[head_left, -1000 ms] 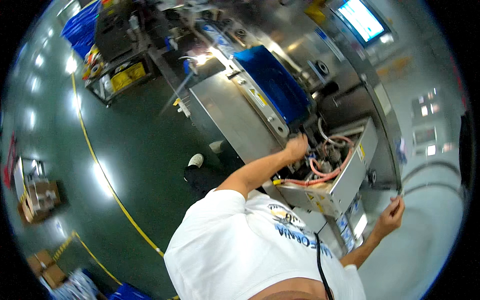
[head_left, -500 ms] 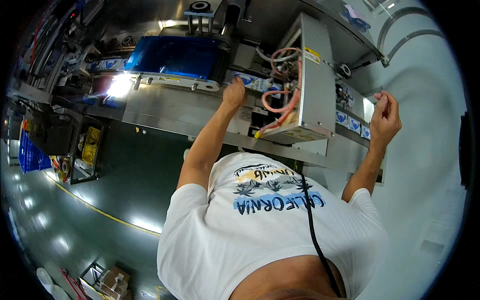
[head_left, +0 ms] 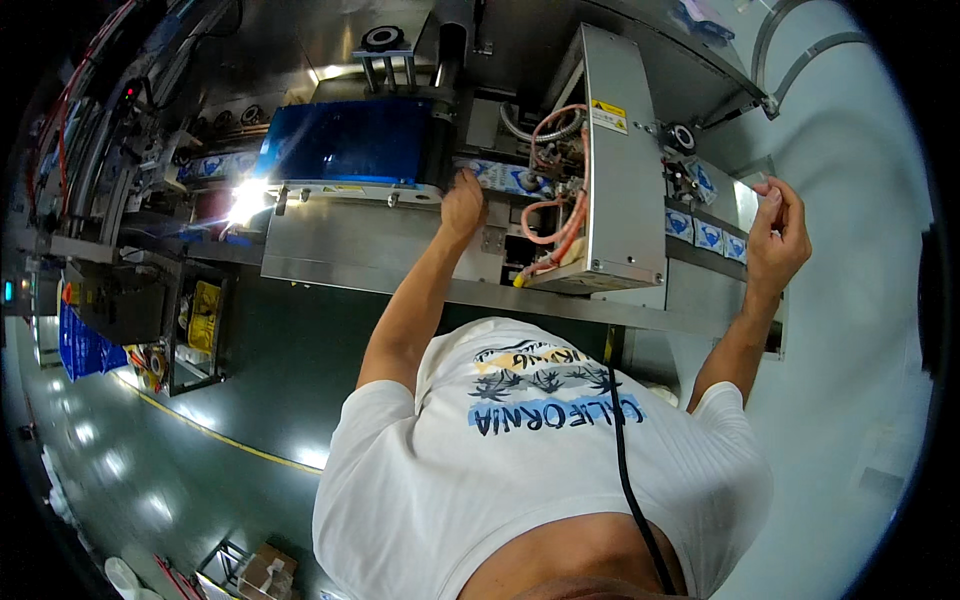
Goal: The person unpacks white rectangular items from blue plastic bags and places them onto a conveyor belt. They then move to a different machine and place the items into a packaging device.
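Observation:
My left hand [head_left: 462, 207] is at the near edge of a strip of blue-and-white packets [head_left: 503, 177], just right of a blue-covered machine section [head_left: 355, 142]. Its fingers are curled together; whatever lies between them is hidden. Out to the right, my right hand [head_left: 778, 238] is raised beside the outfeed end, fingers bent and tips brought together. Something small and pale may show at those tips, too small to name. Nearest to it, square blue-and-white packets [head_left: 708, 237] lie in a row, and another packet [head_left: 704, 182] sits tilted behind them.
Between my hands stands a metal machine box [head_left: 625, 170] with pink hoses [head_left: 575, 225] on its open side. A steel ledge [head_left: 350, 262] runs along the front. At the left are a yellow basket [head_left: 204, 312] on a rack and a bright lamp [head_left: 247, 200]. A cardboard box [head_left: 266, 574] lies lower left.
My left hand has drawn back slightly toward me from the packet strip. My right hand stays raised in nearly the same pose. The whole view has shifted a little.

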Demonstrator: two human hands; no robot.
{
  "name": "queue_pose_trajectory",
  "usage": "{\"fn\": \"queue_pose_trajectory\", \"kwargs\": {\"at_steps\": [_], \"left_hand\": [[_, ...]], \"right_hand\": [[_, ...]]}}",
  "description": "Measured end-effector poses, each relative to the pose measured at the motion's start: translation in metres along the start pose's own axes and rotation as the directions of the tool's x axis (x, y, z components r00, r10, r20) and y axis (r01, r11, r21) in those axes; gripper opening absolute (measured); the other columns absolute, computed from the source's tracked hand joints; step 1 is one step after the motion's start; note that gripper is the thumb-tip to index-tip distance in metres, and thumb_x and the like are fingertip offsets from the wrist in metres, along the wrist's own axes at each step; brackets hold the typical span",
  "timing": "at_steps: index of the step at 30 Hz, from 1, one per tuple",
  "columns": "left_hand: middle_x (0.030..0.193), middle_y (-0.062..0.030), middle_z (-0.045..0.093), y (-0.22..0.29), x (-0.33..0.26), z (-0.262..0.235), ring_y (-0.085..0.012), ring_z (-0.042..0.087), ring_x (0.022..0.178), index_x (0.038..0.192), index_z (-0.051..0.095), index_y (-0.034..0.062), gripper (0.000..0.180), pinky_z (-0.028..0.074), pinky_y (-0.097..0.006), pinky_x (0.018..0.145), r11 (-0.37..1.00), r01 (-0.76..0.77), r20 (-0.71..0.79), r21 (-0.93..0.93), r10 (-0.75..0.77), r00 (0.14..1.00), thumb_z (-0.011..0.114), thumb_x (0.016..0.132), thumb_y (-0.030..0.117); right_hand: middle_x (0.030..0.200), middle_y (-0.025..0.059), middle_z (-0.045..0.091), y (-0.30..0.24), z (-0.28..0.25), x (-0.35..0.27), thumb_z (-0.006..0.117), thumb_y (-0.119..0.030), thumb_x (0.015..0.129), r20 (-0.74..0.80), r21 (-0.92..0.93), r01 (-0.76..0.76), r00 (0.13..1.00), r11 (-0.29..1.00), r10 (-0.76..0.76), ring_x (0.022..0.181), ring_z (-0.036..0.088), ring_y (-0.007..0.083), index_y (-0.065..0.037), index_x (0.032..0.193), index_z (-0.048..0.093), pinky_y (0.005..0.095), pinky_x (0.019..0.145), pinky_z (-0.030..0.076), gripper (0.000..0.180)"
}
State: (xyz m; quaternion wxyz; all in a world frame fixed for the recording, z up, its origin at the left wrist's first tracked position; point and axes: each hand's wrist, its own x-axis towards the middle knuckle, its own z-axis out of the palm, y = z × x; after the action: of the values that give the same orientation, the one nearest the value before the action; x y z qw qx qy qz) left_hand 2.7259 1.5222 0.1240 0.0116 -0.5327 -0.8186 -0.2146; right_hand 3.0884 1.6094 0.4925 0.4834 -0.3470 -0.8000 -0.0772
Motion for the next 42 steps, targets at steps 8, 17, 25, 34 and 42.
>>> {"fn": "queue_pose_trajectory", "kwargs": {"at_steps": [8,17,25,34,42], "left_hand": [[0.129,-0.0312,0.058,0.002,0.010,0.000,-0.0439,0.073,0.087,0.133,0.047,-0.0118,0.064,0.062,-0.047,0.071,0.953,-0.040,0.069,-0.302,0.064,0.996,0.074,0.083,0.016],[0.141,-0.0308,0.054,0.000,0.000,-0.010,-0.0317,0.076,0.087,0.146,0.037,-0.0161,0.088,0.063,-0.033,0.070,0.996,-0.026,0.033,-0.086,0.029,0.999,0.081,0.079,0.020],[0.135,-0.0271,0.058,-0.003,0.000,0.001,-0.0314,0.076,0.087,0.147,0.035,-0.0135,0.100,0.063,-0.034,0.070,0.998,0.042,0.081,-0.050,-0.038,0.996,0.088,0.071,0.022],[0.128,-0.0243,0.059,-0.016,0.012,0.005,-0.0350,0.074,0.092,0.138,0.042,-0.0100,0.087,0.063,-0.039,0.072,0.989,-0.024,0.125,-0.149,0.043,0.991,0.087,0.071,0.021],[0.140,-0.0311,0.047,0.003,0.002,-0.033,-0.0424,0.072,0.098,0.145,0.034,-0.0141,0.091,0.063,-0.041,0.077,0.967,0.025,0.108,-0.252,0.002,0.994,0.085,0.074,0.013]], "right_hand": [[0.095,0.0052,0.080,-0.043,0.024,0.022,0.063,-0.008,0.102,-0.032,-0.008,0.056,0.998,0.998,-0.056,0.078,0.073,0.0096,-0.005,0.112,0.073,0.0237,0.062,0.056,0.014],[0.093,0.0071,0.075,-0.096,0.060,0.074,0.063,-0.001,0.099,0.127,0.127,0.219,0.964,0.967,-0.235,0.063,0.065,0.0095,-0.001,0.111,0.068,0.0246,0.055,0.051,0.013],[0.098,0.0084,0.072,-0.126,0.094,0.097,0.065,0.000,0.095,0.233,0.191,0.293,0.913,0.937,-0.334,0.058,0.061,0.0134,-0.002,0.113,0.066,0.0286,0.055,0.050,0.018],[0.094,0.0065,0.071,-0.105,0.084,0.086,0.066,-0.002,0.097,0.211,0.163,0.290,0.923,0.943,-0.320,0.057,0.058,0.0105,-0.004,0.113,0.067,0.0276,0.052,0.047,0.016],[0.102,0.0067,0.076,-0.079,0.054,0.059,0.066,-0.006,0.099,0.229,0.069,0.174,0.955,0.982,-0.186,0.071,0.071,0.0114,-0.004,0.115,0.069,0.0261,0.060,0.057,0.016]]}}
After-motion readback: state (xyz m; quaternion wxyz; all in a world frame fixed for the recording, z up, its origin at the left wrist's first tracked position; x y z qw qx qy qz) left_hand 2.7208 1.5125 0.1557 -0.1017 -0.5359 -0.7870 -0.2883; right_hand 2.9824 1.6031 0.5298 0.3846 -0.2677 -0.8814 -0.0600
